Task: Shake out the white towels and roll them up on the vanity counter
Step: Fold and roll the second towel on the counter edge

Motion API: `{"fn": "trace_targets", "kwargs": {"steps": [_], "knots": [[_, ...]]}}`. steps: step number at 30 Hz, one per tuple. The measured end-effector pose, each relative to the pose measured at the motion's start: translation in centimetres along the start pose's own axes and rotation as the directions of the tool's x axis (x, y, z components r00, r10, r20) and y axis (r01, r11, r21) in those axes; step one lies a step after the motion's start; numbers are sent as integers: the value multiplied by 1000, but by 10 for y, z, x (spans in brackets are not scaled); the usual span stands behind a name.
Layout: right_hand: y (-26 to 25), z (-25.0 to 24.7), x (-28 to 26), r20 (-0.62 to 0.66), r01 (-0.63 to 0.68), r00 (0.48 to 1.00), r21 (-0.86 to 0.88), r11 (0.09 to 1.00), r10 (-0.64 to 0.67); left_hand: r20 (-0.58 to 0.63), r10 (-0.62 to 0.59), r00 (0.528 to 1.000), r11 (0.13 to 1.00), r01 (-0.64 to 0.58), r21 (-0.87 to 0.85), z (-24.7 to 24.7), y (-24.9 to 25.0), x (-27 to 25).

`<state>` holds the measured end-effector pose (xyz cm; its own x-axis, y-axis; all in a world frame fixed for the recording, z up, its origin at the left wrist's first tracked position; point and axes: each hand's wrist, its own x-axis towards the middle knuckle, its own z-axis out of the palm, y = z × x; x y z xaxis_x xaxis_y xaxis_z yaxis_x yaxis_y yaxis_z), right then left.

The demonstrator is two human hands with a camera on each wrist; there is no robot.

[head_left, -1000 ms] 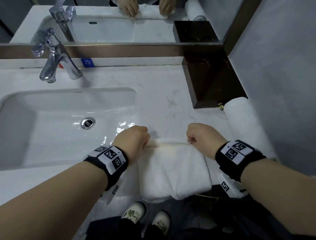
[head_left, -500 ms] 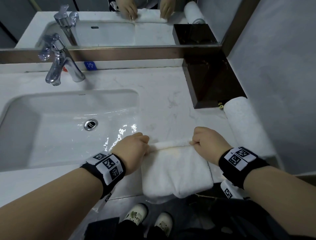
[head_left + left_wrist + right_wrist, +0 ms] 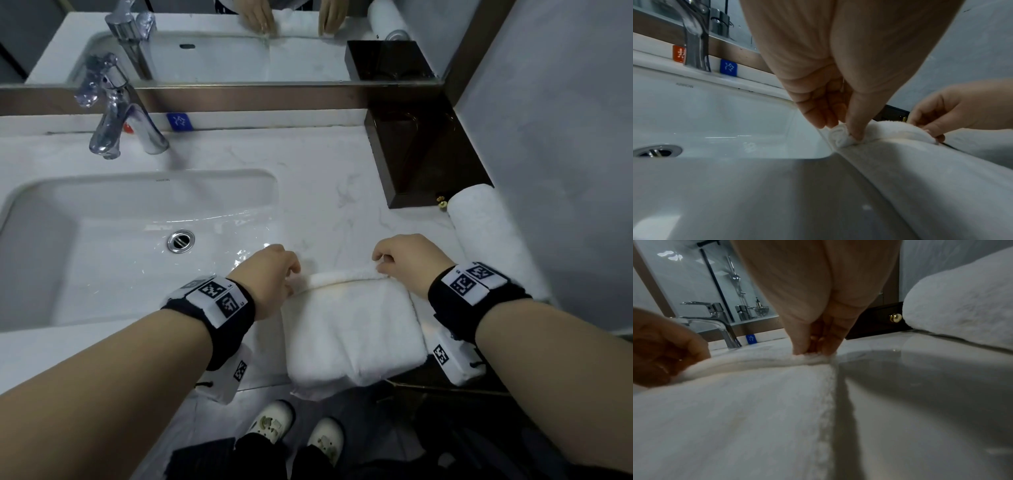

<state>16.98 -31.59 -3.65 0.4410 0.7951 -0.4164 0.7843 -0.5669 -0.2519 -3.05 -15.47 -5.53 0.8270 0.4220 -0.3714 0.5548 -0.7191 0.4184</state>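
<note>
A folded white towel (image 3: 352, 329) lies on the marble vanity counter (image 3: 329, 205), its near end hanging over the front edge. Its far end is turned into a thin tight roll (image 3: 342, 275). My left hand (image 3: 270, 274) pinches the roll's left end (image 3: 840, 136) between thumb and fingers. The right end (image 3: 813, 359) is pinched by my right hand (image 3: 400, 260). A second white towel, fully rolled (image 3: 486, 240), lies along the right wall (image 3: 962, 305).
The white sink basin (image 3: 120, 240) with its drain (image 3: 181, 241) lies just left of the towel. A chrome tap (image 3: 116, 113) stands behind it. A dark wooden box (image 3: 421, 150) sits at the back right. The mirror runs along the back wall.
Both hands have curled the towel's far edge over toward me, so the roll is a little thicker. The hands stay at the two ends.
</note>
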Motion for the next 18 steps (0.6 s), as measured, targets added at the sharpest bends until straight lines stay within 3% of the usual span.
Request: {"fn": "trace_targets", "kwargs": {"steps": [8,18], "knots": [[-2,-6,0,49,-16,999,-44,999,19,39,-70,997,997,71,-7,-4,-1,-2],[-13,1,0,189,57,982,-249,967,-9,54,-23,998,1000,23,-1,0,-1,-2]]}}
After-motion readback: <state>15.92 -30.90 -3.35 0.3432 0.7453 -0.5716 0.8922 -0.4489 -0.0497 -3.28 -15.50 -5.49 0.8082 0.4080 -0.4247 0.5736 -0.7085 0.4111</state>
